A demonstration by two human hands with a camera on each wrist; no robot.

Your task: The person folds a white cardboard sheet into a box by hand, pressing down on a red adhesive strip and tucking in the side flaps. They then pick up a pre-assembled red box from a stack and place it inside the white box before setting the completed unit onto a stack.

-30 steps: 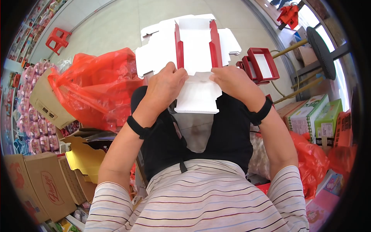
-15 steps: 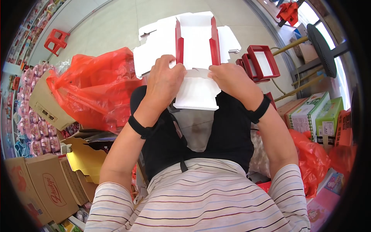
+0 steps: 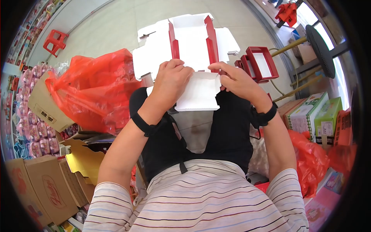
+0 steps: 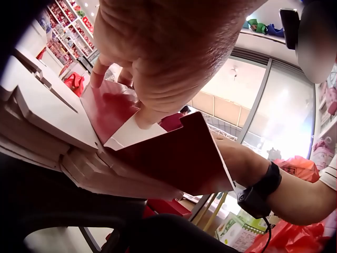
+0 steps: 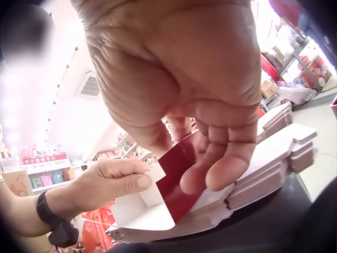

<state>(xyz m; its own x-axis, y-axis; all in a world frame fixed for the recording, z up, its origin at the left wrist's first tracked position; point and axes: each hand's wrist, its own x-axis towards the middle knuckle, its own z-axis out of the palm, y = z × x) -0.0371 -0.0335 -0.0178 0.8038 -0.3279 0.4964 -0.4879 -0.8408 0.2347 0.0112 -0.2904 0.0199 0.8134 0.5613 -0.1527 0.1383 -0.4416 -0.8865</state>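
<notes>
A partly folded carton, white inside with red side walls, lies on a stack of flat white card over the person's knees. Its near panel extends toward the lap. At that panel's left corner, the left hand pinches the card, the thumb reaching the white inside in the left wrist view. The right hand holds the opposite corner, its bent fingertips against a red outer face in the right wrist view. Part of each grip is hidden behind card or fingers.
Red trays stand right of the stack. A red plastic bag lies at left, with brown boxes below it. Green and white boxes and another red bag are at right; a red stool stands farther back.
The carton's red walls have shifted left and lean that way. My left hand has moved slightly right along the fold, while the right hand has shifted outward with its index finger more extended.
</notes>
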